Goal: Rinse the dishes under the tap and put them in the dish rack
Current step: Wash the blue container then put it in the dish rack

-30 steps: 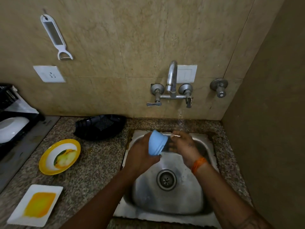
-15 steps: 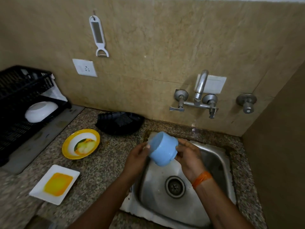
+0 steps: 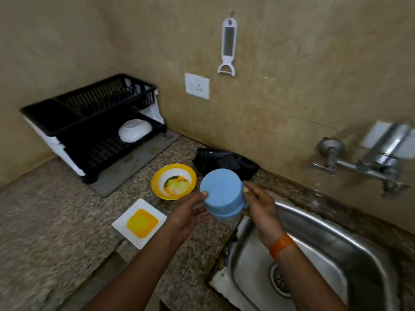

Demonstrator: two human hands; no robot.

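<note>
I hold the blue cup (image 3: 221, 193) upside down with both hands, left hand (image 3: 187, 215) and right hand (image 3: 260, 204) grasping its sides, above the tabletop (image 3: 67, 221) edge beside the sink (image 3: 336, 254).

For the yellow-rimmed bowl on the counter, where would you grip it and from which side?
Pinch the yellow-rimmed bowl at its near rim, coming from the sink side, probably with the left hand. It sits upright and open, its flared rim raised off the counter, so a thumb can likely go inside and fingers beneath. Its other sides look reachable too.
</note>
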